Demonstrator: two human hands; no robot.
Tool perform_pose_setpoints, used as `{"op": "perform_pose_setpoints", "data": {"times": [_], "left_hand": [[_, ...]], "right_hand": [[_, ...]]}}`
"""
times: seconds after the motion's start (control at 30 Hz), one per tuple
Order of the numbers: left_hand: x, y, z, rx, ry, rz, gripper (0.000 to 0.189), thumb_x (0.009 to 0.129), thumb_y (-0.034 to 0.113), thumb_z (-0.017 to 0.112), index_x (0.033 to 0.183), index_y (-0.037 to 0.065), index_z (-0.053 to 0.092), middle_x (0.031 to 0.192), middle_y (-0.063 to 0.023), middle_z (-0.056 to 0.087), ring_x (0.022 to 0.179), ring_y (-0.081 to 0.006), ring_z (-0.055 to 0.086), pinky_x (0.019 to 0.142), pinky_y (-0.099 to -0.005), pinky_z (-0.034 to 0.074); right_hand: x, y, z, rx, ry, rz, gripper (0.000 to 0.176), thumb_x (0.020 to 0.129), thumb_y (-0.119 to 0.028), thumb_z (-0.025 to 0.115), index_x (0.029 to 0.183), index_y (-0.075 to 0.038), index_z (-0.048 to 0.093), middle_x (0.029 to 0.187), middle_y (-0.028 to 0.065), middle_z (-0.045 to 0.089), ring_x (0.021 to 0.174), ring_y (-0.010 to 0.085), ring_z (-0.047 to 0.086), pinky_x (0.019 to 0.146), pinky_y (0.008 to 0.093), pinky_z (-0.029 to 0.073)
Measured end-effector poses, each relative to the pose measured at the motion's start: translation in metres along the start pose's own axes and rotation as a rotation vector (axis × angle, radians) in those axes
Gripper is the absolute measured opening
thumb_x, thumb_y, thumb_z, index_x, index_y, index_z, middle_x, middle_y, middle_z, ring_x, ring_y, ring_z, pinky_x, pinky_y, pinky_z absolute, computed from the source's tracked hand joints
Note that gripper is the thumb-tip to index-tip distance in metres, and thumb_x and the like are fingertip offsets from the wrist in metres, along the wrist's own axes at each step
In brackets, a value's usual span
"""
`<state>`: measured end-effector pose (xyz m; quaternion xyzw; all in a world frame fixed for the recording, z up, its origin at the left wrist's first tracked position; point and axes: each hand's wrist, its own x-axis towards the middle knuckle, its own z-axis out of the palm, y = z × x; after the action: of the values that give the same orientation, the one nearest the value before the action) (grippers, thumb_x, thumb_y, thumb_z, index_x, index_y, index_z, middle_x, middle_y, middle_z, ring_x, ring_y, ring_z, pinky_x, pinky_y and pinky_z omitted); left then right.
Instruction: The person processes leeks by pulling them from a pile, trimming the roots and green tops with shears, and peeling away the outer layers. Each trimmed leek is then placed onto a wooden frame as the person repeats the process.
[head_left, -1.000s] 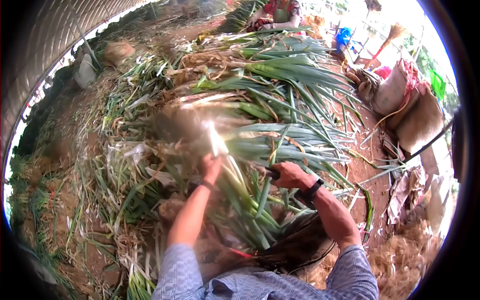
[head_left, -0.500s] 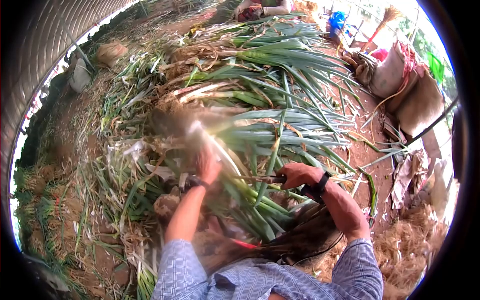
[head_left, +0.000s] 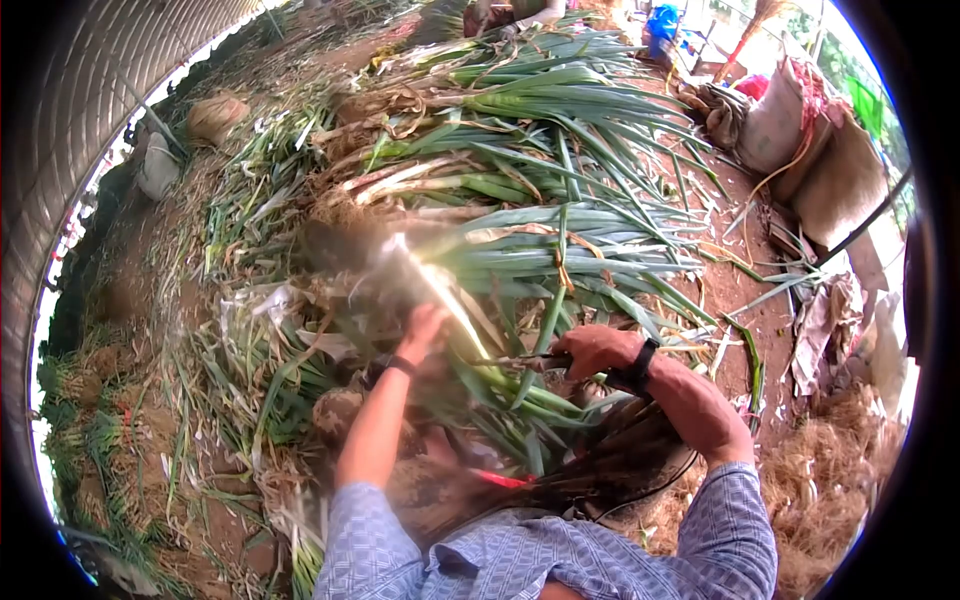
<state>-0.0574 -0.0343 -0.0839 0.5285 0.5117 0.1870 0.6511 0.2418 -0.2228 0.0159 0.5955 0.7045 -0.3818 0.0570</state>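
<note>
My right hand [head_left: 600,352] is wrapped round the handle of a thin knife-like tool [head_left: 520,361], whose blade points left across the green leaves. Near the pale stalk of a leek-like plant [head_left: 447,295] is my left hand [head_left: 425,330], its fingers hazy, so its grip cannot be made out. The stalk slants from its white root end down to green leaves by the tool. Just beyond my hands lies a wide heap of long green plants [head_left: 560,225], leaves toward the right.
Stripped leaves [head_left: 265,370] cover the ground at left. Stuffed sacks [head_left: 775,130] stand at the upper right, above a pile of tan root fibres [head_left: 820,490]. Another person's arm [head_left: 540,14] shows at the top. A brown bundle [head_left: 217,118] lies at the upper left.
The pale stalk shows more clearly between my hands. My left hand has shifted slightly right and down; my right hand stays in nearly the same place on the tool.
</note>
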Motion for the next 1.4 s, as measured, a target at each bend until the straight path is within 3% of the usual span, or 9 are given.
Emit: {"op": "perform_pose_setpoints", "data": {"times": [0.2, 0.27, 0.53, 0.67, 0.83, 0.97, 1.17, 1.2, 1.4], "left_hand": [[-0.006, 0.011, 0.035, -0.191, 0.091, 0.202, 0.019, 0.091, 0.021, 0.068, 0.100, 0.005, 0.069, 0.082, -0.0028, 0.066, 0.071, -0.0160, 0.062, 0.068, -0.0313, 0.050], [-0.011, 0.026, 0.034, -0.471, 0.170, 0.194, 0.014, 0.087, 0.016, 0.072, 0.093, 0.003, 0.069, 0.074, -0.0026, 0.066, 0.068, -0.0130, 0.063, 0.055, -0.0304, 0.050], [-0.012, 0.092, -0.030, -0.692, 0.142, 0.266, 0.039, 0.101, 0.040, 0.051, 0.119, 0.008, 0.062, 0.064, 0.0014, 0.055, 0.049, -0.0092, 0.050, 0.041, -0.0256, 0.043], [-0.032, 0.119, -0.018, -0.580, -0.078, 0.411, 0.047, 0.101, 0.028, 0.058, 0.137, 0.000, 0.046, 0.104, -0.0128, 0.064, 0.051, -0.0114, 0.048, 0.039, -0.0306, 0.045], [-0.040, 0.126, 0.007, -0.563, -0.220, 0.433, 0.047, 0.099, 0.038, 0.058, 0.125, -0.001, 0.052, 0.069, 0.0001, 0.048, 0.045, -0.0090, 0.039, 0.035, -0.0280, 0.034], [-0.060, 0.144, 0.007, -0.667, -0.341, 0.439, 0.056, 0.098, 0.045, 0.060, 0.125, -0.003, 0.051, 0.070, -0.0024, 0.053, 0.041, -0.0093, 0.035, 0.034, -0.0262, 0.034], [-0.043, 0.143, -0.002, -0.855, -0.118, 0.388, 0.041, 0.100, 0.040, 0.057, 0.123, 0.006, 0.054, 0.098, -0.0085, 0.066, 0.060, -0.0125, 0.059, 0.045, -0.0301, 0.051], [-0.044, 0.141, 0.006, -0.724, 0.047, 0.544, 0.036, 0.099, 0.036, 0.059, 0.122, 0.008, 0.056, 0.099, -0.0092, 0.066, 0.067, -0.0145, 0.062, 0.051, -0.0319, 0.055], [-0.022, 0.114, 0.009, -0.671, 0.004, 0.510, 0.029, 0.099, 0.028, 0.058, 0.122, 0.009, 0.056, 0.100, -0.0089, 0.064, 0.080, -0.0207, 0.065, 0.064, -0.0359, 0.059]], "right_hand": [[0.004, -0.004, -0.002, 0.014, 0.029, -0.100, 0.039, 0.075, -0.024, 0.067, 0.111, -0.010, 0.071, 0.092, 0.0186, 0.071, 0.088, 0.0373, 0.068, 0.079, 0.0462, 0.053], [0.003, -0.004, -0.006, 0.046, 0.060, -0.110, 0.041, 0.074, -0.024, 0.068, 0.112, -0.009, 0.070, 0.092, 0.0190, 0.071, 0.088, 0.0375, 0.068, 0.078, 0.0456, 0.052], [-0.020, -0.018, -0.038, 0.157, 0.278, -0.096, 0.045, 0.074, -0.022, 0.071, 0.116, -0.006, 0.069, 0.089, 0.0214, 0.070, 0.085, 0.0385, 0.068, 0.075, 0.0456, 0.053], [-0.004, -0.010, -0.024, 0.108, 0.368, -0.178, 0.036, 0.075, -0.022, 0.069, 0.108, -0.007, 0.069, 0.087, 0.0210, 0.070, 0.084, 0.0395, 0.068, 0.073, 0.0482, 0.053], [0.014, -0.018, -0.024, 0.124, 0.227, -0.197, 0.022, 0.077, -0.019, 0.067, 0.096, -0.007, 0.069, 0.083, 0.0161, 0.069, 0.078, 0.0345, 0.067, 0.071, 0.0455, 0.051], [0.025, -0.010, -0.033, 0.197, 0.069, -0.243, 0.039, 0.076, -0.022, 0.071, 0.110, -0.005, 0.068, 0.090, 0.0179, 0.070, 0.082, 0.0317, 0.067, 0.076, 0.0428, 0.052], [0.011, -0.013, -0.057, 0.331, 0.501, -0.330, 0.034, 0.081, -0.021, 0.071, 0.109, -0.002, 0.066, 0.081, 0.0198, 0.066, 0.071, 0.0343, 0.065, 0.067, 0.0423, 0.050], [0.009, -0.018, -0.058, 0.347, 0.593, -0.352, 0.030, 0.083, -0.021, 0.071, 0.105, -0.002, 0.065, 0.079, 0.0196, 0.065, 0.070, 0.0361, 0.064, 0.066, 0.0426, 0.050], [0.025, -0.032, -0.044, 0.162, 0.858, -0.351, 0.025, 0.083, -0.017, 0.071, 0.103, -0.005, 0.063, 0.079, 0.0184, 0.064, 0.071, 0.0409, 0.064, 0.062, 0.0463, 0.051]]}}
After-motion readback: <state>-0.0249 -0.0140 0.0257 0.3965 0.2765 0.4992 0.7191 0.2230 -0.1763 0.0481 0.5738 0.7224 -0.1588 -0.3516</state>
